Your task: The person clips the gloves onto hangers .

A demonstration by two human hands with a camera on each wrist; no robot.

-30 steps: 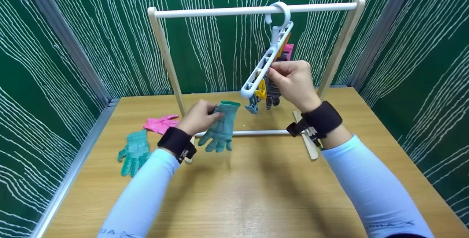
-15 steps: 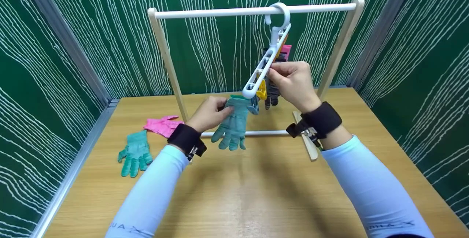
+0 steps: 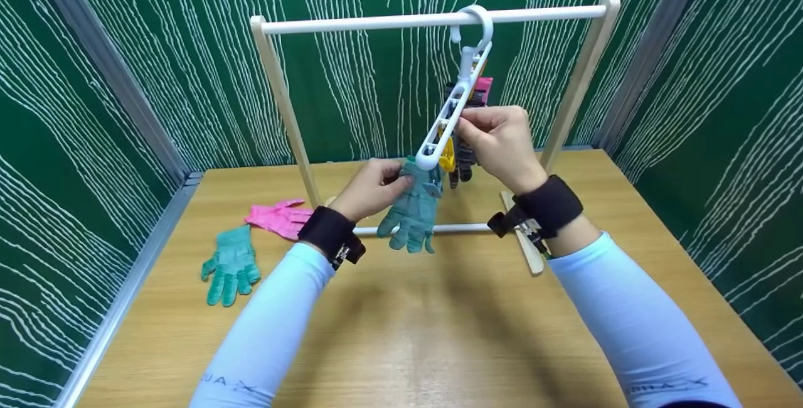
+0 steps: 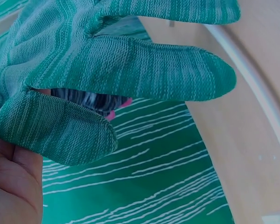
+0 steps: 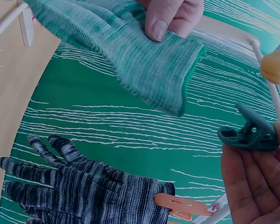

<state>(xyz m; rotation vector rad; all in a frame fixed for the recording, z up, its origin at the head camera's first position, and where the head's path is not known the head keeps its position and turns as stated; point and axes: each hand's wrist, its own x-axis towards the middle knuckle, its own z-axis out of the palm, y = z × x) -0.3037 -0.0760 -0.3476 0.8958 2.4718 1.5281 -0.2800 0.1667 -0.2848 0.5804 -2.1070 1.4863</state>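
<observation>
My left hand [image 3: 374,189] pinches a teal knitted glove [image 3: 414,213] near its cuff, the glove's fingers hanging down. In the right wrist view the cuff [image 5: 184,93] stands apart from a dark teal clothes peg [image 5: 254,135]. My right hand [image 3: 500,144] holds that peg between thumb and fingers, just under the bar of a white hanger [image 3: 428,160]. A yellow peg [image 3: 447,155] and a pale blue peg [image 3: 433,189] hang nearer the hanger's front end; the glove is beside the blue one. An orange peg [image 5: 179,204] clips a black-and-grey striped glove [image 5: 91,186].
The hanger hooks over the white rail [image 3: 364,23] of a wooden stand. Another teal glove [image 3: 232,267] and a pink glove [image 3: 280,218] lie on the table [image 3: 401,345] at left. Part of a pink item [image 3: 483,83] shows behind the hanger. Green walls enclose the table.
My left hand has brought the teal glove rightward and slightly up, to beside the hanger's front end. The hanger has swung slightly; my right hand stays almost in place.
</observation>
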